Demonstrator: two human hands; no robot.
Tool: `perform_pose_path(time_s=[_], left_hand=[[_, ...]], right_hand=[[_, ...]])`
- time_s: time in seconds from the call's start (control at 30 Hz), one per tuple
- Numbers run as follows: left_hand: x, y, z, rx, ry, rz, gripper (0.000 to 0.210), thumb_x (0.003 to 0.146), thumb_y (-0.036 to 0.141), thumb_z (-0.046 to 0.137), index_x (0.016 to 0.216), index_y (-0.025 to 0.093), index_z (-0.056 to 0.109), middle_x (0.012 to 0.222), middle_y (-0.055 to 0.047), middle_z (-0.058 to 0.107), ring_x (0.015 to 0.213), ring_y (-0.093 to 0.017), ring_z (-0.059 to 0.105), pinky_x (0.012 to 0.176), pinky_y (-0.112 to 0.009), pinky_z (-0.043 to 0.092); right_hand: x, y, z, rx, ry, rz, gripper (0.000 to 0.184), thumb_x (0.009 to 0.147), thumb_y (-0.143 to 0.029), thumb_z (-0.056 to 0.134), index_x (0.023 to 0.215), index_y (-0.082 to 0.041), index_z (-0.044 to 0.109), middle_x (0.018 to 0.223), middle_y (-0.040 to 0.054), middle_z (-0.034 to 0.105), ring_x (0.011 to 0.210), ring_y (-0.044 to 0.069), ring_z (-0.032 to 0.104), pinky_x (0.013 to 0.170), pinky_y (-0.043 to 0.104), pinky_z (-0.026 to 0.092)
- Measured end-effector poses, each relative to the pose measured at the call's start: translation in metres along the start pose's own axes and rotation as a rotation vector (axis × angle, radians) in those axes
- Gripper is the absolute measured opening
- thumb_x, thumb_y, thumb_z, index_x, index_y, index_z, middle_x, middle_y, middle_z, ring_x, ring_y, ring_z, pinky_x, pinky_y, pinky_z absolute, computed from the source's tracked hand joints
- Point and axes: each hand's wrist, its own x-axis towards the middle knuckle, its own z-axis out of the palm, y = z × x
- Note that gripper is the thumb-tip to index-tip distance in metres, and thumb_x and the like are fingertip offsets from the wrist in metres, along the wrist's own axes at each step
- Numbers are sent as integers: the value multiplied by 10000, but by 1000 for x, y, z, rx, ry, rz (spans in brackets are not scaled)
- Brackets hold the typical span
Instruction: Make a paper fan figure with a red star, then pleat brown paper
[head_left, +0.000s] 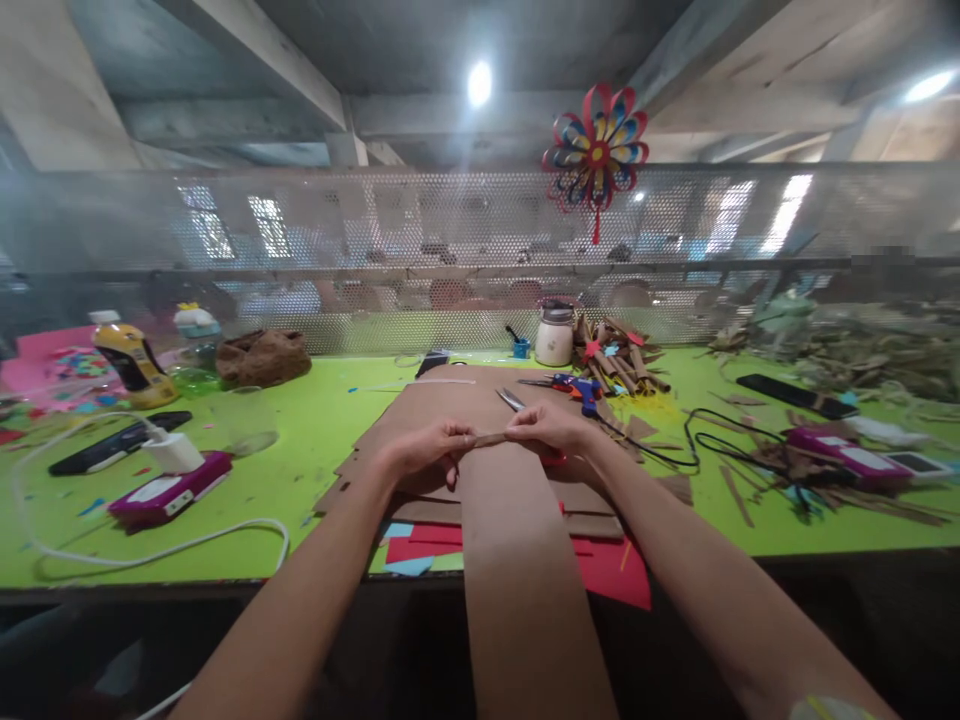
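A long strip of brown cardboard (517, 570) runs from the middle of the table down over its front edge towards me. Its far end is folded or rolled into a narrow band. My left hand (442, 445) pinches the left corner of that band, and my right hand (551, 428) pinches the right corner. Beneath both hands lies a stack of brown cardboard sheets (409, 410). Scissors (511, 399) rest just beyond my right hand, their handles partly hidden by it. Red paper (619, 575) and light blue paper pieces (410, 566) stick out below the stack.
A blue glue gun (581, 388), a white jar (555, 335) and a heap of cardboard rolls (619, 355) stand behind. Purple power strips (171, 490) with cables lie at both sides. A yellow bottle (133, 360) stands left; a paper flower (597, 153) hangs above the mesh screen.
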Motion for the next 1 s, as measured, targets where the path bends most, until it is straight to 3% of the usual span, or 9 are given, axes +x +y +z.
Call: perform_pose_path(time_s=[0.17, 0.3, 0.47, 0.8, 1.0], left_hand=[[0, -2, -3, 91, 50, -17, 371, 791, 506, 517, 879, 148, 558, 639, 6, 521, 449, -105, 507, 467, -249, 393], [3, 1, 1, 118, 175, 63, 353, 793, 460, 523, 627, 149, 529, 534, 9, 470, 486, -88, 422, 485, -233, 316], [10, -4, 4, 49, 312, 48, 319, 731, 446, 592, 628, 152, 523, 494, 44, 411, 455, -71, 320, 453, -235, 215], [10, -6, 4, 68, 235, 105, 342, 687, 469, 633, 693, 136, 556, 547, 44, 425, 500, -72, 328, 493, -225, 239], [9, -9, 3, 44, 160, 144, 391, 677, 497, 651, 756, 119, 593, 640, 8, 514, 587, -91, 410, 571, -225, 320]], right_hand=[[-1, -2, -4, -136, 76, 15, 360, 713, -500, 615, 663, -149, 554, 390, -65, 477, 279, 56, 400, 276, 151, 267], [-2, -7, 0, -139, 106, 19, 389, 722, -530, 594, 640, -154, 533, 355, -64, 469, 251, 62, 385, 264, 154, 246], [-3, -13, 7, -111, 102, 25, 392, 714, -529, 601, 647, -148, 539, 360, -68, 456, 254, 54, 379, 274, 153, 232], [1, -11, 15, -277, 88, -103, 333, 743, -449, 572, 685, -124, 621, 536, -21, 515, 467, 74, 427, 428, 186, 315], [4, -12, 19, -337, 74, -112, 354, 741, -447, 560, 639, -113, 618, 532, -39, 422, 493, 70, 335, 450, 197, 268]])
